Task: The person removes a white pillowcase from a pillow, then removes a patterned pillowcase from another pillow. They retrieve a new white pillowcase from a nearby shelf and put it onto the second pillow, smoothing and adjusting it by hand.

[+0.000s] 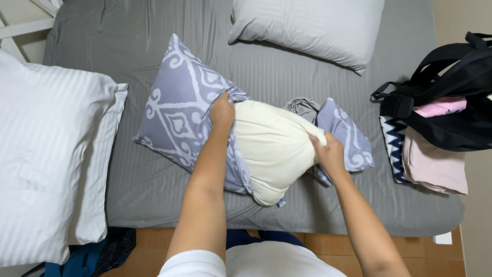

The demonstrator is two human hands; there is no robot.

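While a cream pillow (pixel 274 149) lies on the grey bed (pixel 148 190), a patterned lavender pillowcase (pixel 179 110) is gripped.
Its bunched edge is pinched by the left hand (pixel 222 112); the pillow's end is clutched by the right hand (pixel 328 152).

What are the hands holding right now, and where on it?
The left hand grips the patterned pillowcase at its bunched open edge. The right hand grips the cream pillow at its far end, beside another patterned case.

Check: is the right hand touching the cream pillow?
Touching. The head view shows the right hand gripping the cream pillow at its end, fingers pressed into the fabric with no gap.
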